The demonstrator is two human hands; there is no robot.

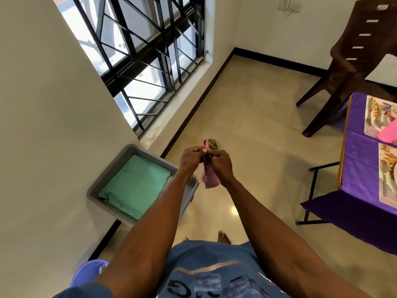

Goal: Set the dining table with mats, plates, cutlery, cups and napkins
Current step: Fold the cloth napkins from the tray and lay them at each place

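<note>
Both hands mid-frame, away from table. Left hand (191, 158) pinching top of pink napkin (209, 179), right hand (221, 165) fingers curled round same cloth; rest hangs below.
Grey tub (111, 166) w/ green cloth (137, 186) at 9 o'clock.
Table (356, 168) w/ placemats (378, 117) at 3 o'clock.
Risk: loose pinch → napkin drops to floor, or fold uneven.

Pink napkin (209, 179), green cloth (137, 186) (scalloped edge), purple tablecloth (356, 168), leaf-patterned mats (378, 117).
</note>
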